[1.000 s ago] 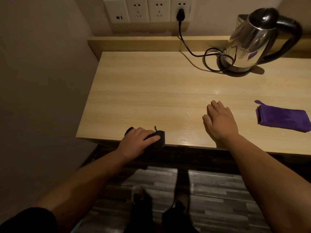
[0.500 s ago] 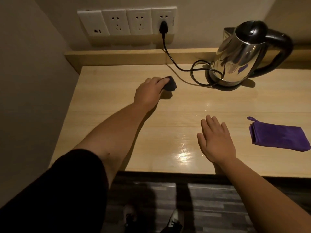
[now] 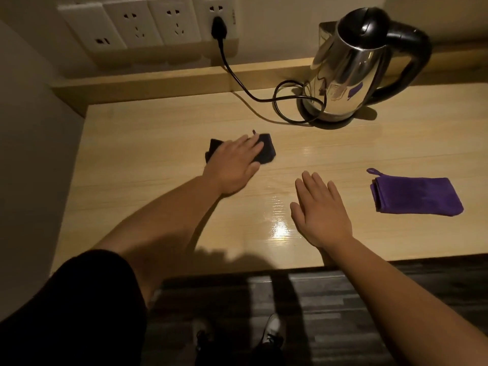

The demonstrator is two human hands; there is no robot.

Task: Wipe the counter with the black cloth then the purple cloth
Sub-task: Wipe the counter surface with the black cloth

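Left hand (image 3: 233, 166), fingers flat, presses black cloth (image 3: 266, 151) at middle of worktop (image 3: 148, 133), pulled back from kettle cord (image 3: 247, 92). Right hand (image 3: 320, 213) spread flat, unmoved. Purple cloth (image 3: 417, 196) untouched at right: black-cloth wiping probably continues.

The black cloth (image 3: 267, 153) is small and folded. It lies flat near the middle of the light wooden counter (image 3: 148, 143). The left hand (image 3: 235, 165) presses on it with straight fingers, and its ends stick out on both sides. The purple cloth (image 3: 417, 195) is folded into a neat block with a little loop at one corner. It lies flat on the right side of the counter, well apart from the black cloth.
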